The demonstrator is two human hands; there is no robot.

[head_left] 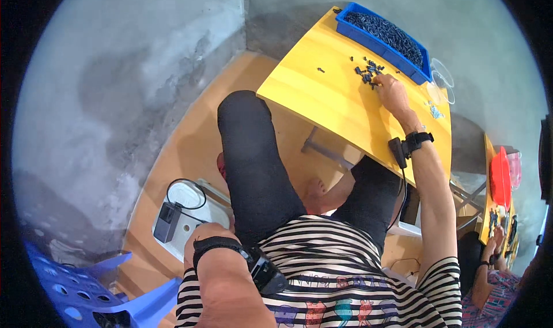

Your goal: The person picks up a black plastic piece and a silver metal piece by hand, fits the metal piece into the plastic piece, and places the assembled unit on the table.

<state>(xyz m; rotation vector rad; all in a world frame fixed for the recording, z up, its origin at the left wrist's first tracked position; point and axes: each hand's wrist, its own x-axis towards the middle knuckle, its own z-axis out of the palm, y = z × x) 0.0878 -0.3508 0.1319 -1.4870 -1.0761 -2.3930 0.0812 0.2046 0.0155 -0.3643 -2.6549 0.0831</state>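
My right hand (393, 93) reaches over the yellow table (322, 97), its fingers bent down and pinched at the near edge of a loose pile of small black parts (367, 72). One such piece shows right at the fingertips; its exact kind is too small to make out. My left hand (211, 231) hangs low beside my thigh, away from the table. The wrist and forearm hide its fingers, so I cannot see whether anything is in it. Both wrists wear black straps with small devices.
A blue tray (360, 29) heaped with dark parts stands at the far table edge. Clear plastic containers (440, 80) and small silvery pieces (435, 111) lie to its right. A blue plastic chair (75, 287) and a white stool (183, 236) are at left. Another person's hands (495, 244) work at right.
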